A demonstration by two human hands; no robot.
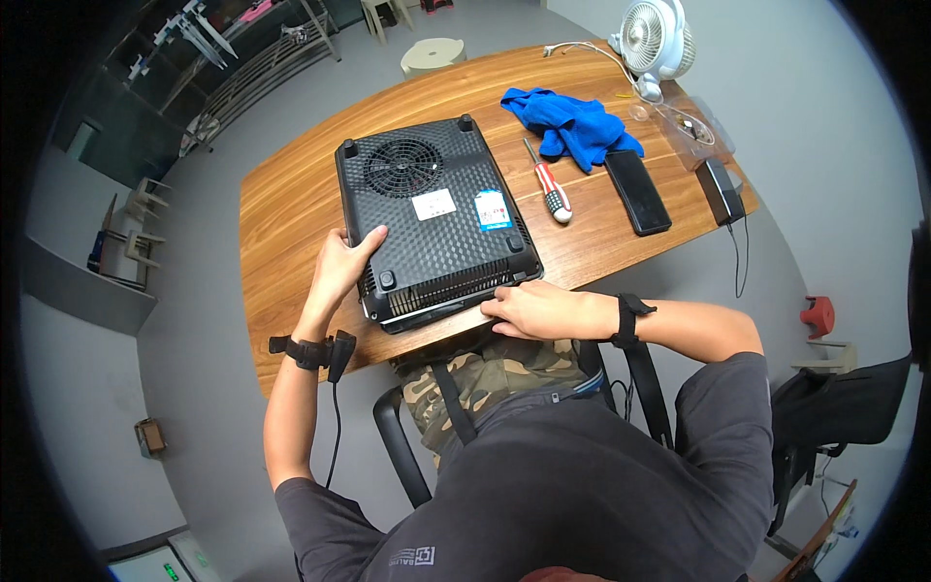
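Observation:
An induction cooker [438,254] lies upside down on the wooden table, its black textured underside with a round fan grille and four feet facing up. My left hand [345,262] grips its left edge, thumb on top and fingers down the side, partly hidden. At the near edge, toward the right corner, my right hand [539,308] is closed with bent fingers against the cooker's rim; its fingertips are partly hidden. Right of the cooker lies a screwdriver [550,186] with a red, white and dark patterned handle.
Beyond the screwdriver is a crumpled blue cloth [572,124], with a black phone [638,192] beside it. A white fan [652,44], a clear plastic box [690,136] and a black device with a cable [721,192] line the table's right side. The wooden table [281,228] ends close to my lap.

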